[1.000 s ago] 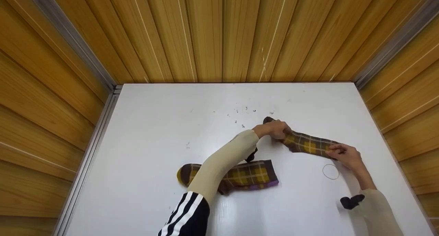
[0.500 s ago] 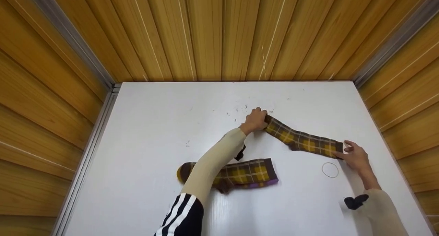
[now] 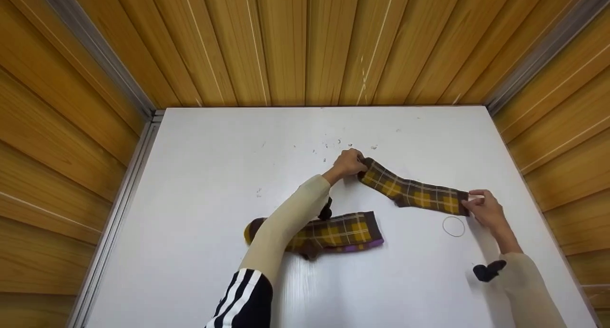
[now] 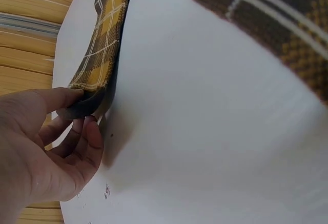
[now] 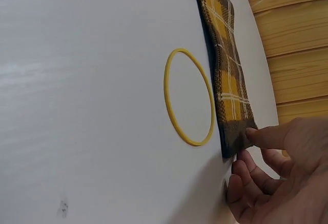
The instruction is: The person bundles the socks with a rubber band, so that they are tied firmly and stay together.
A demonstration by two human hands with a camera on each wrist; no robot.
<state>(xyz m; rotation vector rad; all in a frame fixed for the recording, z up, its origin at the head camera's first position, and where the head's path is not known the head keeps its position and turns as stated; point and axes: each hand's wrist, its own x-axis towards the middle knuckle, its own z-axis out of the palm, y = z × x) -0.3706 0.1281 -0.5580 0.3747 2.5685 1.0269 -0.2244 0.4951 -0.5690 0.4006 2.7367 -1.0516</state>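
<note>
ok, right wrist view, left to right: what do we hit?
Grey smudge → yellow loop → plaid sock → right hand, pinching the sock's dark cuff.

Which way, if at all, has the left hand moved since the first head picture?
Yes: against the dark marks on the tabletop, the left hand has moved left in the head view, to the toe end of the sock it pinches.
</note>
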